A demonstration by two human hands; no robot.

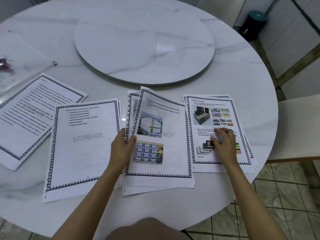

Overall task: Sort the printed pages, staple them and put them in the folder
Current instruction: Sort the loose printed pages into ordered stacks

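Observation:
Printed pages with dark chequered borders lie in separate piles on the round white table (242,75). My left hand (121,149) grips the left edge of the middle stack (166,153), whose top sheet shows two photos and is lifted slightly. My right hand (223,142) rests with loosely curled fingers on the right pile (216,115), a page with pictures of tapes and cards. Another pile with a STORAGE watermark (83,146) lies left of my left hand. A text-only pile (32,115) sits at the far left. A clear plastic folder (22,63) lies at the back left.
A round marble turntable (143,42) fills the table's centre. A small red object (4,65) lies under or in the clear folder. A white chair seat (297,125) stands at the right. A dark bin (252,25) stands on the floor beyond the table.

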